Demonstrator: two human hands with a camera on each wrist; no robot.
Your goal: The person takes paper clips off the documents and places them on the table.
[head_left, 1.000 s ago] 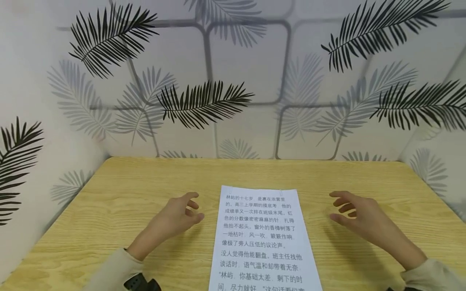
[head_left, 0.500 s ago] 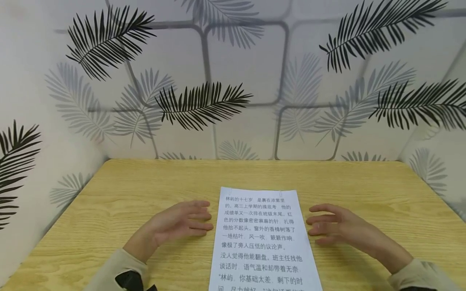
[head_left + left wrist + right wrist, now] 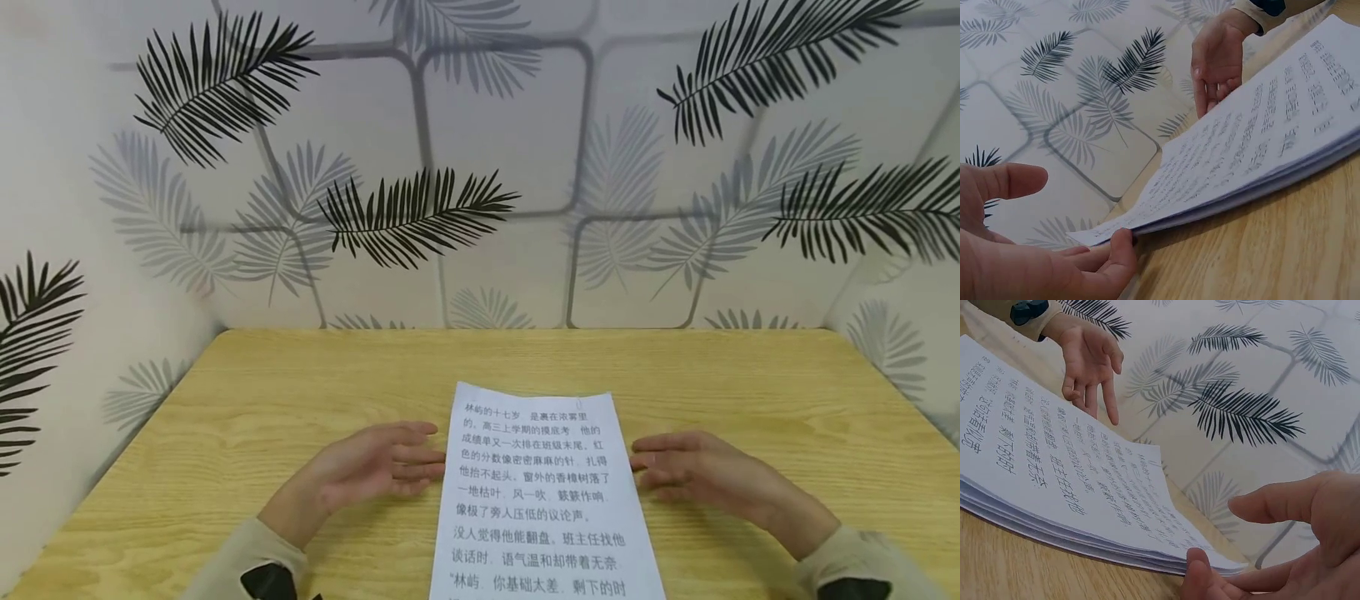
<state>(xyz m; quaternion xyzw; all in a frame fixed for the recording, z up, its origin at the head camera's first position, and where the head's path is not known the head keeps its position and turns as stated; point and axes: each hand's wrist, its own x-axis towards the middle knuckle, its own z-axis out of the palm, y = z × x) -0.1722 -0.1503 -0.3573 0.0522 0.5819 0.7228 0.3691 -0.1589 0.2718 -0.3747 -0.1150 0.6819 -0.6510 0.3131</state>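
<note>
A stack of printed sheets lies lengthwise before me, large Chinese text on its top page. My left hand is at the stack's left edge; in the left wrist view its fingers reach under the far corner, with the thumb raised apart from the paper. Opposite, my right hand has its fingertips at the right edge, some tucked beneath it. That thumb also stands off the pages. The stack's far end bends slightly upward, and its side shows several layers.
The stack is on a light wood-grain table. Behind the table's far edge rises a pale wall covering with palm-leaf prints. Light sleeves with dark wrist bands cover both forearms.
Both hands have moved inward from either side to the stack's edges, their fingers straightening. The far edge of the paper, flat before, now curves with its left corner slightly raised.
</note>
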